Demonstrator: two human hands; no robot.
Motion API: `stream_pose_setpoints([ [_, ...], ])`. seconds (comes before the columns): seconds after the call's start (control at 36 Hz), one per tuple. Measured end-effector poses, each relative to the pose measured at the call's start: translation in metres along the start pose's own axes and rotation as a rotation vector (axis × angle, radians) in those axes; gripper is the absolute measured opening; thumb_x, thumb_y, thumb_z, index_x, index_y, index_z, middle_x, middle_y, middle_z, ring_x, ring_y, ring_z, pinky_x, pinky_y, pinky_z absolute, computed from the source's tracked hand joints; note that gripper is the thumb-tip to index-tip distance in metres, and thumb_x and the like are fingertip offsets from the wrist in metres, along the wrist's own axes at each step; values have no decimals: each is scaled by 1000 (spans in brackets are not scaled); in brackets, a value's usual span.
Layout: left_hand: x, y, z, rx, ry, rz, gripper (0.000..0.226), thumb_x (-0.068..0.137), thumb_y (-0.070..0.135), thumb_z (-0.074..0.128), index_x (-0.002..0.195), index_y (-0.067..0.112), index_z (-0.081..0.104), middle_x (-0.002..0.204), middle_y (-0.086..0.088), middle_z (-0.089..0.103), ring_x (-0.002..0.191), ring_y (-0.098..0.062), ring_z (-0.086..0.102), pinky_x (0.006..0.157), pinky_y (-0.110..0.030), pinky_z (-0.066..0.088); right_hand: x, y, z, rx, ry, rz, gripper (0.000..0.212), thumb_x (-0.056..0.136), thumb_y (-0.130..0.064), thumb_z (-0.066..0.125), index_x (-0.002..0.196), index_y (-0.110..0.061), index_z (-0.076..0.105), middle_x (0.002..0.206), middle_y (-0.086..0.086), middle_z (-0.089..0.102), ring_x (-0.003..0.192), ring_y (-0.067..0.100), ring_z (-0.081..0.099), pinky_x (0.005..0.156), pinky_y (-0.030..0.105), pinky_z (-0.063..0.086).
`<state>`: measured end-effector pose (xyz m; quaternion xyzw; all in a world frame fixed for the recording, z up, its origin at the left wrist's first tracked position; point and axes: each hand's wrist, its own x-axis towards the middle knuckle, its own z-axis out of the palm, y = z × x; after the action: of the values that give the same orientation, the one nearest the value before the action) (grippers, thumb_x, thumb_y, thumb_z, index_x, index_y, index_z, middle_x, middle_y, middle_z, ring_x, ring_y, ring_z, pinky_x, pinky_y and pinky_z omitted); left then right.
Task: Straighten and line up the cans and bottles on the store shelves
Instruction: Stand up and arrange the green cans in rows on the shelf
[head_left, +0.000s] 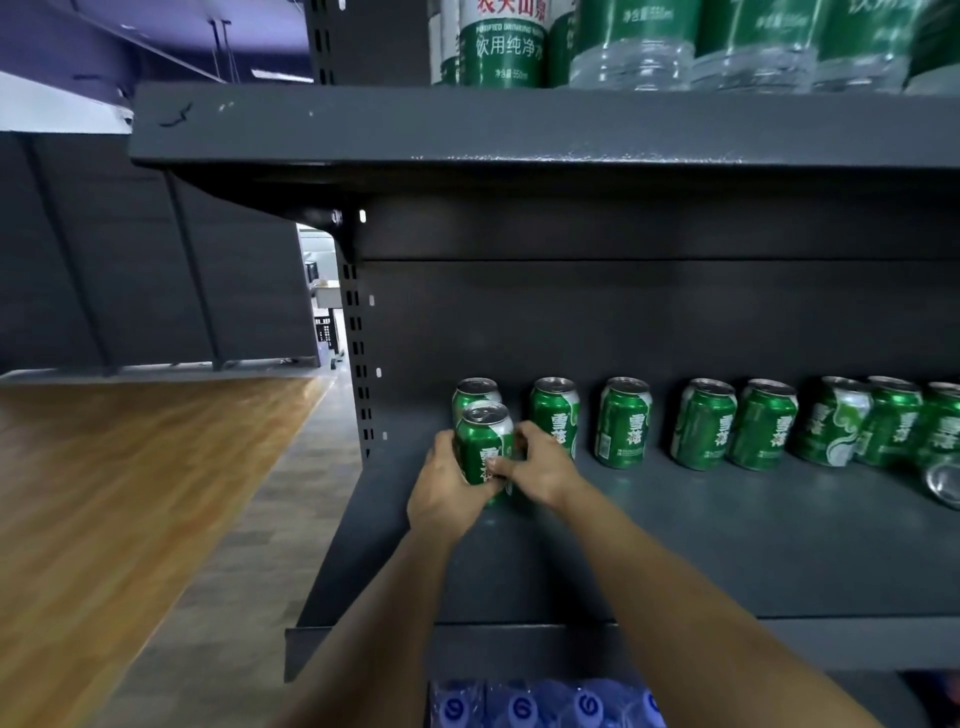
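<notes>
Both hands clamp one upright green can (484, 441) on the dark middle shelf (727, 545): the left hand (451, 488) wraps its left side, the right hand (540, 465) pinches its right side, thumb across the label. Its white label characters are partly hidden by the fingers. At 12 o'clock, just behind it, stands a second can (474, 391). Toward 3 o'clock runs a back row of seven more green cans (706, 423), white Chinese characters on each, and one can lying on its side (943, 483) at the frame edge. Up at 1 o'clock, green-labelled water bottles (506, 47) read "饮用纯净水"; at 6 o'clock are blue bottle caps (545, 706).
</notes>
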<state>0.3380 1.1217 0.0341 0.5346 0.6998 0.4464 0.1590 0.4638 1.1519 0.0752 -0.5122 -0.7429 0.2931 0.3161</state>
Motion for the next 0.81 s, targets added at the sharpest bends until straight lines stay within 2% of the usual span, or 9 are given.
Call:
stream_pose_setpoints([
  [0.08,-8,8,2,-20,45,4,82,64,38,81,132,27,37,126,0,51,113,-20,54,91,-42,49,-4,4,-3,-3,-38,22,53,86,-24,68,132,-7,46,127,9,60,117,24,55,99,31,42],
  [0.17,-18,21,4,34,156,-7,88,65,45,81,136,24,35,127,-2,45,122,-23,44,94,-41,44,-11,12,-16,-3,-56,62,62,90,-28,64,142,-8,36,138,12,52,126,25,49,105,33,38],
  [0.28,-33,44,9,136,467,-2,69,68,45,78,120,12,47,114,-9,52,112,-30,47,88,-42,41,-20,33,-47,-47,-4,94,57,91,-32,62,140,-12,40,134,9,55,123,24,51,103,31,41],
  [0.33,-39,58,20,160,525,37,57,72,41,76,112,10,51,108,-11,53,105,-31,50,83,-42,42,-25,50,-71,-87,52,119,49,92,-33,59,135,-14,45,129,6,58,119,25,53,100,33,43],
  [0.42,-49,83,49,174,481,87,48,76,37,74,110,11,53,108,-10,53,104,-29,50,83,-43,43,-37,82,-117,-158,138,172,42,93,-33,56,131,-15,47,126,7,60,117,28,55,97,37,46],
  [0.58,-74,144,133,150,274,116,44,81,38,69,114,15,53,114,-7,52,111,-27,49,87,-42,44,-67,159,-223,-348,307,305,36,95,-28,51,127,-12,49,126,14,59,115,31,56,87,36,46],
  [0.72,-95,196,202,150,131,162,44,83,41,67,116,17,51,116,-5,51,114,-25,48,88,-43,47,-84,211,-308,-461,381,395,30,93,-21,51,120,-8,51,122,16,59,113,33,55,78,35,44],
  [0.81,-105,222,237,193,58,201,44,83,43,65,117,19,50,117,-2,50,114,-24,47,89,-42,46,-90,232,-347,-614,385,431,33,94,-24,51,124,-9,48,126,14,55,120,33,47,88,38,42],
])
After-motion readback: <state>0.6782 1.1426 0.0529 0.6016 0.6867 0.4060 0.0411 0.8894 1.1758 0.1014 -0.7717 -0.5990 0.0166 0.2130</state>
